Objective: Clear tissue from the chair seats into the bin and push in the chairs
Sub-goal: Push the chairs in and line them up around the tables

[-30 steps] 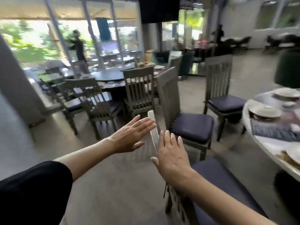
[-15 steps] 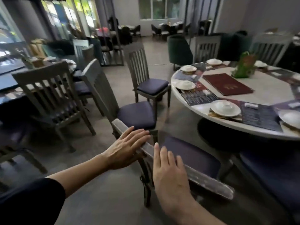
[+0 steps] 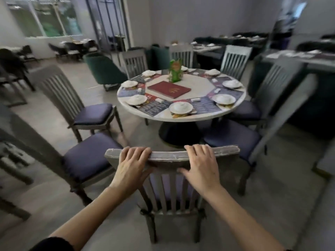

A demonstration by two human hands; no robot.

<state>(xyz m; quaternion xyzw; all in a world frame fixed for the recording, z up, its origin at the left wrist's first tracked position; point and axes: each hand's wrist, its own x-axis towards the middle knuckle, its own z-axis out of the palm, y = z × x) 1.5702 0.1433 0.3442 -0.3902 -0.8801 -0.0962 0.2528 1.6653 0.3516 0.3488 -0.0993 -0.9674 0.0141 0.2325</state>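
A grey slat-backed chair (image 3: pixel 172 189) with a purple seat cushion stands right in front of me, its back toward me. My left hand (image 3: pixel 133 165) grips the left part of its top rail, fingers curled over the edge. My right hand (image 3: pixel 200 165) grips the right part of the same rail. The chair faces a round white table (image 3: pixel 181 116) set with plates and placemats. No tissue shows on any seat and no bin is in view.
Two pulled-out chairs stand at my left (image 3: pixel 85 160) (image 3: pixel 90 115) and two at my right (image 3: pixel 233 138) (image 3: pixel 244 109). More chairs ring the table's far side. A red menu (image 3: pixel 168 89) and a green holder (image 3: pixel 175 73) sit on the table.
Both hands went from flat and reaching to curled over the chair's top rail. My view swung right until the chair and round table are straight ahead.
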